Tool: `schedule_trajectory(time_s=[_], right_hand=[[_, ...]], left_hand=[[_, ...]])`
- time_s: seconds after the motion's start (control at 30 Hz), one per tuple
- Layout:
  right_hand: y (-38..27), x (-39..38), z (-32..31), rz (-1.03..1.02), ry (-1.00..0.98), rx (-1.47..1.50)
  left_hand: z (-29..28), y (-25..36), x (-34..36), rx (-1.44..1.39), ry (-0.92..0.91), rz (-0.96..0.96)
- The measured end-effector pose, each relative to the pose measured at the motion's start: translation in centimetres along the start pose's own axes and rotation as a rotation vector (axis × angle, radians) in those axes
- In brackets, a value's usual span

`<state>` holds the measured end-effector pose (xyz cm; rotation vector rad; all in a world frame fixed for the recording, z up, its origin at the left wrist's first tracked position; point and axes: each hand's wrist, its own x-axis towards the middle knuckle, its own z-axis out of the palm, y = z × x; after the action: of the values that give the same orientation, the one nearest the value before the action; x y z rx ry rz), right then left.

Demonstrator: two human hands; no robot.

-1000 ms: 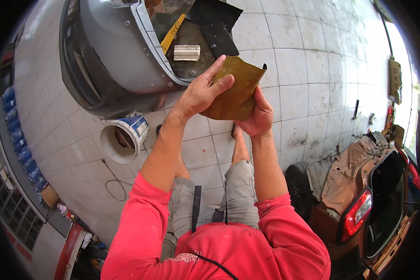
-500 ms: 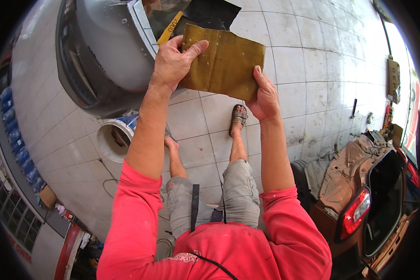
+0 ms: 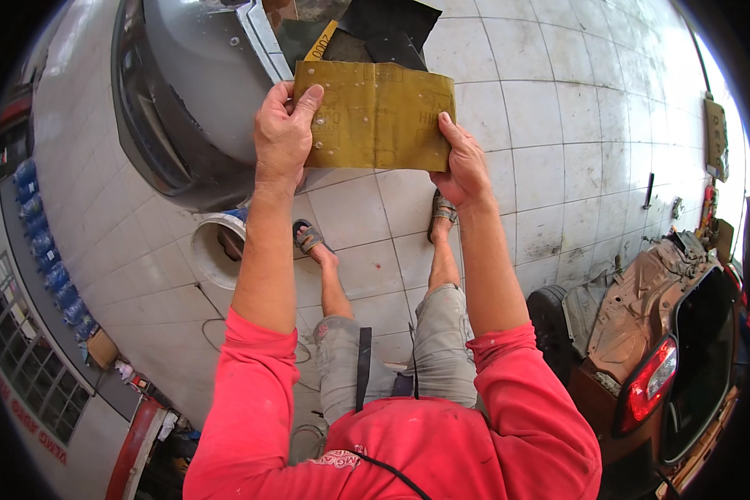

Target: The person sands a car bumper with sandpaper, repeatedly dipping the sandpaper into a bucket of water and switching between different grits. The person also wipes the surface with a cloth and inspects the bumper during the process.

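A yellow-brown sandpaper sheet (image 3: 383, 117), with faint print, pale specks and a crease down its middle, is stretched between my two hands. At its left edge my left hand (image 3: 282, 137) pinches it, thumb on the near face. My right hand (image 3: 465, 165) grips the lower right corner, its thumb also on top. Fingers behind the sheet are hidden. Just beyond it lie dark sheets (image 3: 392, 23) and a yellow strip (image 3: 321, 40), partly covered by the sandpaper.
A grey car bumper (image 3: 196, 92) stands at my left, with a white bucket (image 3: 217, 250) near my foot. On the right are a cut car body section with a red tail light (image 3: 648, 383) and a dark bar (image 3: 648, 192) on the tiled floor (image 3: 533, 125). Blue bottles (image 3: 46, 250) line the left wall.
Both hands have shifted left and slightly down with the sheet. It is now more level and flatter, and its crease shows clearly. My left foot has come into fuller view.
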<state>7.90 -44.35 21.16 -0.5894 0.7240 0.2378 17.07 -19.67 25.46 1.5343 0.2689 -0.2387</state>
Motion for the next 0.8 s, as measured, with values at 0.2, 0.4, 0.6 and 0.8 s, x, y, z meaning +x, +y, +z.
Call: schedule_trajectory(time_s=[0.2, 0.4, 0.6, 0.8], right_hand=[[2.2, 0.9, 0.3, -0.013, 0.044, -0.023], [2.8, 0.8, 2.3, -0.020, 0.142, -0.049], [1.2, -0.5, 4.5, 0.024, -0.030, -0.132], [1.6, 0.8, 2.7, 0.140, -0.087, 0.057]], left_hand=[[-0.1, -2.4, 0.0, -0.021, 0.019, 0.028], [1.8, -1.0, -1.8, 0.166, -0.154, -0.059], [1.2, -0.3, -1.9, -0.171, -0.244, -0.436], [1.3, -1.4, -2.6, -0.497, -0.262, -0.515]])
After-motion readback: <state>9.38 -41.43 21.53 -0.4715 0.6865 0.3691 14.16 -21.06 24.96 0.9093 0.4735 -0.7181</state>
